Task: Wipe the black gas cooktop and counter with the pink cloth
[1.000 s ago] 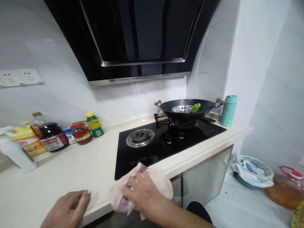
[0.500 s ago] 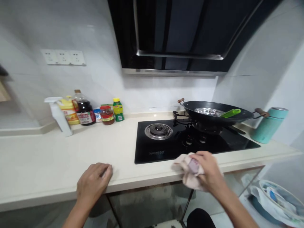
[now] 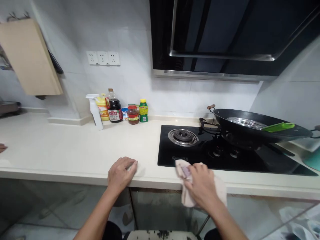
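Note:
My right hand [image 3: 202,185] grips a pale pink cloth [image 3: 220,189] with a purple patch. The cloth lies over the counter's front edge and touches the front rim of the black gas hob [image 3: 200,159]; part of it hangs down. My left hand [image 3: 121,171] rests on the edge of the cream counter [image 3: 75,150], its fingers loosely curled with nothing visible in them. On the hob's right side stands a black wok [image 3: 250,135] containing a perforated metal piece [image 3: 246,123] and a green-handled utensil [image 3: 279,127]. The left burner [image 3: 183,136] is bare.
Against the wall stand a white spray bottle [image 3: 95,111], a yellow jug [image 3: 103,108], a dark sauce bottle [image 3: 115,110], a red-lidded jar [image 3: 133,115] and a green bottle [image 3: 143,111]. A range hood [image 3: 212,40] hangs above. Another person's fingers [image 3: 3,147] show at the left edge.
The view has swung left, bringing a hanging board and another person's fingers into sight. My right hand has moved the cloth leftward along the hob's front edge. My left hand stays on the counter edge.

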{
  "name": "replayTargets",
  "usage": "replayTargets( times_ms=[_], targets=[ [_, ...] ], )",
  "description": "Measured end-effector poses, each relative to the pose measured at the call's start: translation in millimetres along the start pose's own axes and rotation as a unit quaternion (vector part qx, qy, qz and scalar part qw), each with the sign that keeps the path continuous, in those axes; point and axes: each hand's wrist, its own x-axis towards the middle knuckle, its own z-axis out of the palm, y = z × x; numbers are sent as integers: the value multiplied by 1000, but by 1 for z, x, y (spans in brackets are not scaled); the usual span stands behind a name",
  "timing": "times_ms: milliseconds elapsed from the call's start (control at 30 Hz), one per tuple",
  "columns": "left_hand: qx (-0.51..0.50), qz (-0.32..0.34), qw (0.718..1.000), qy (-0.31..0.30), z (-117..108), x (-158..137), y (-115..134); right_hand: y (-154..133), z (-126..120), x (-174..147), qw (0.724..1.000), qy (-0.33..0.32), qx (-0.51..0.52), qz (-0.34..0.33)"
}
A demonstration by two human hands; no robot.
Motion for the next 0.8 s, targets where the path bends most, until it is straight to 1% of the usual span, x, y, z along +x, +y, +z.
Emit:
replayTargets(
  times_ms=[133,167,233,300,367,433,467,533,633,733,800],
  targets=[
    [-92,-49,994,-10,-3,2,-9,-101,9,31,996,-44,47,-56],
    [-116,-62,991,-14,-4,3,-11,-124,13,36,994,-58,57,-79],
    [-165,-83,982,-29,-8,6,-17,-164,21,44,984,-67,76,-148],
    [-205,-102,972,-51,-13,9,-21,-191,31,46,973,-42,85,-212],
    [-223,-117,965,-74,-17,11,-25,-201,41,41,963,-4,91,-254],
    [-220,-118,964,-91,-20,13,-28,-192,50,32,955,38,101,-275],
    [-214,-114,965,-98,-20,14,-29,-181,53,26,953,62,106,-276],
    [-191,-97,971,-108,-20,15,-30,-150,57,12,955,114,106,-253],
    [-150,-73,979,-113,-19,15,-28,-86,55,-12,959,173,84,-207],
    [-127,-67,983,-111,-17,14,-26,-12,50,-39,964,178,55,-192],
    [-113,-67,985,-109,-15,14,-25,38,49,-56,968,163,37,-189]
  ],
)
